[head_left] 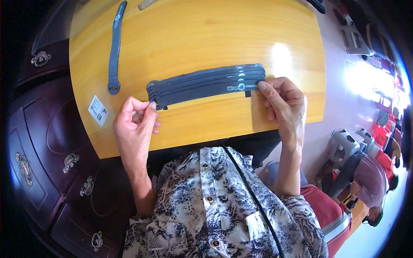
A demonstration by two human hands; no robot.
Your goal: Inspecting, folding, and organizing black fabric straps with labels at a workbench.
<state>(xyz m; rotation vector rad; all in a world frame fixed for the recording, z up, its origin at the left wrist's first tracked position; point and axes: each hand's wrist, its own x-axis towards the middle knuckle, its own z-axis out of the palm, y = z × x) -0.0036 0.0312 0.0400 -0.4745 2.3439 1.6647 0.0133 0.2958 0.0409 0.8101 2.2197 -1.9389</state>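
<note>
Several dark grey straps [198, 87] lie fanned in an overlapping stack, each edge showing a little beyond the one above it. Pale print runs near their right ends. With thumb and fingertips, my left hand [135, 119] pinches the stack's left end, where the straps have looped or slotted tips. My right hand [286, 99] grips the rounded right end between thumb and fingers. Small dark tabs poke out below the nearest strap. Farther left, one more grey strap [114, 51] lies alone, lengthwise on the table, its slotted end toward me.
The yellow wooden table [198, 38] carries a white label sticker [98, 111] at its left edge. A dark wooden cabinet [41, 146] with metal handles stands on the left. Past the table's right side are grey plastic stools [344, 148] and other people [365, 176] at work.
</note>
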